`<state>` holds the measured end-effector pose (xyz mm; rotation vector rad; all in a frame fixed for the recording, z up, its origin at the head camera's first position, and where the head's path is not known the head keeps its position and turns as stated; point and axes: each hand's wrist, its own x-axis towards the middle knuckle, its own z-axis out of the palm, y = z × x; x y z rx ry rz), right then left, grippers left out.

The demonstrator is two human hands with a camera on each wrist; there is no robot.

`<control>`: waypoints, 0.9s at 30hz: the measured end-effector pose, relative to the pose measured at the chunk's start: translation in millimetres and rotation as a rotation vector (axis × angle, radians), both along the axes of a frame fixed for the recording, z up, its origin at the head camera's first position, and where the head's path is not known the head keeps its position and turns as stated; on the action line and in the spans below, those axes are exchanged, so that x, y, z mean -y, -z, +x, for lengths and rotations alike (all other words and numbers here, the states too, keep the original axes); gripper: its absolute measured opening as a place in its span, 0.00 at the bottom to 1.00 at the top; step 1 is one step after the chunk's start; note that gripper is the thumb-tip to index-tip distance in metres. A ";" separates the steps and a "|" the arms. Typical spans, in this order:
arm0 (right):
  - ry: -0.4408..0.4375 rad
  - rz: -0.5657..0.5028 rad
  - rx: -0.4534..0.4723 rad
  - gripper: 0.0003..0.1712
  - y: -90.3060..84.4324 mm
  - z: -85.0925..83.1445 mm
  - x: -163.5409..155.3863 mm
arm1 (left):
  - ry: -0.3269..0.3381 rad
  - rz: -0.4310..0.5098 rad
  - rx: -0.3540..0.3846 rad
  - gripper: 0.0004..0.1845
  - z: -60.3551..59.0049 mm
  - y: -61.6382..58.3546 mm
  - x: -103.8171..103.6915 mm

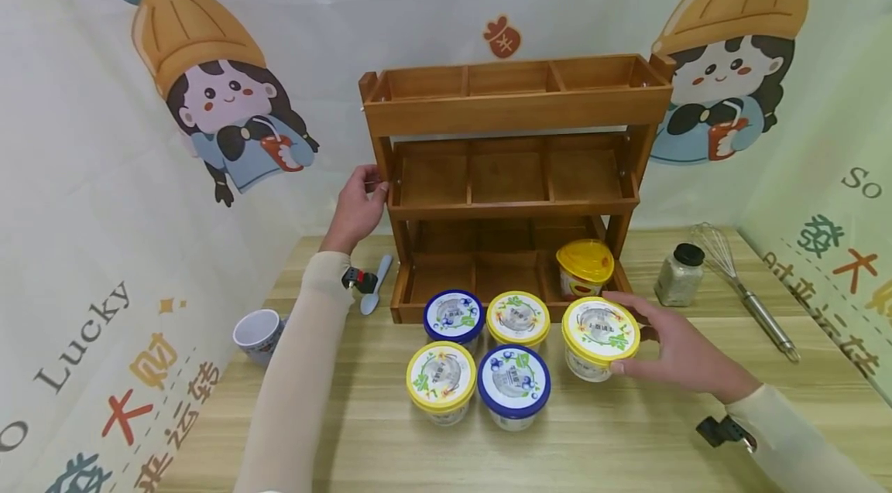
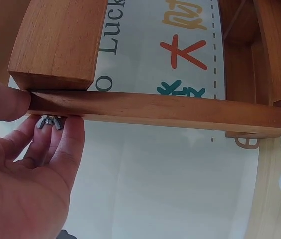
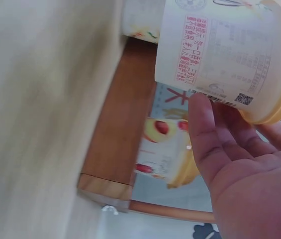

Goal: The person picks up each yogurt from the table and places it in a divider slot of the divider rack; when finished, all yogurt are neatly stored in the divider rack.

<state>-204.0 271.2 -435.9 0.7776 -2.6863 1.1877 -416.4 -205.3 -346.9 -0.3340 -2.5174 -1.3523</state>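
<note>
My right hand (image 1: 676,350) holds a yellow-lidded cup (image 1: 601,329) by its side, lifted above the table in front of the wooden rack's right end. In the right wrist view the fingers curl round this tilted cup (image 3: 215,52), whose printed label shows. My left hand (image 1: 361,207) grips the left side post of the three-tier wooden rack (image 1: 516,115). The left wrist view has the thumb on one face of the post (image 2: 170,107) and fingers on the other, beside a wing nut (image 2: 49,121). On the bottom tier, at right, sits a yellow-domed cup (image 1: 585,265).
Several cups with blue lids (image 1: 516,381) and yellow lids (image 1: 441,377) stand before the rack. At left are a mug (image 1: 258,332) and a light spoon (image 1: 377,285). A black-capped jar (image 1: 679,276) and a whisk (image 1: 749,299) lie to the right.
</note>
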 end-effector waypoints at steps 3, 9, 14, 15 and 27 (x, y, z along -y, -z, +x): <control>0.025 -0.008 -0.017 0.54 -7.3 -3.6 1.4 | -0.003 0.004 -0.008 0.25 0.0 1.6 1.2; 0.044 -0.038 -0.033 0.53 -21.2 -12.1 6.7 | -0.002 0.034 -0.032 0.23 -1.6 2.4 2.0; 0.098 -0.036 -0.035 0.52 -31.5 -22.0 17.1 | 0.002 0.063 -0.030 0.23 -1.9 -1.6 2.9; 0.108 -0.042 -0.035 0.52 -32.4 -24.1 19.3 | -0.002 0.060 -0.029 0.23 -2.0 -2.3 3.2; 0.161 -0.136 0.055 0.54 -37.1 -47.4 42.1 | -0.006 -0.004 -0.069 0.22 -2.4 0.0 1.2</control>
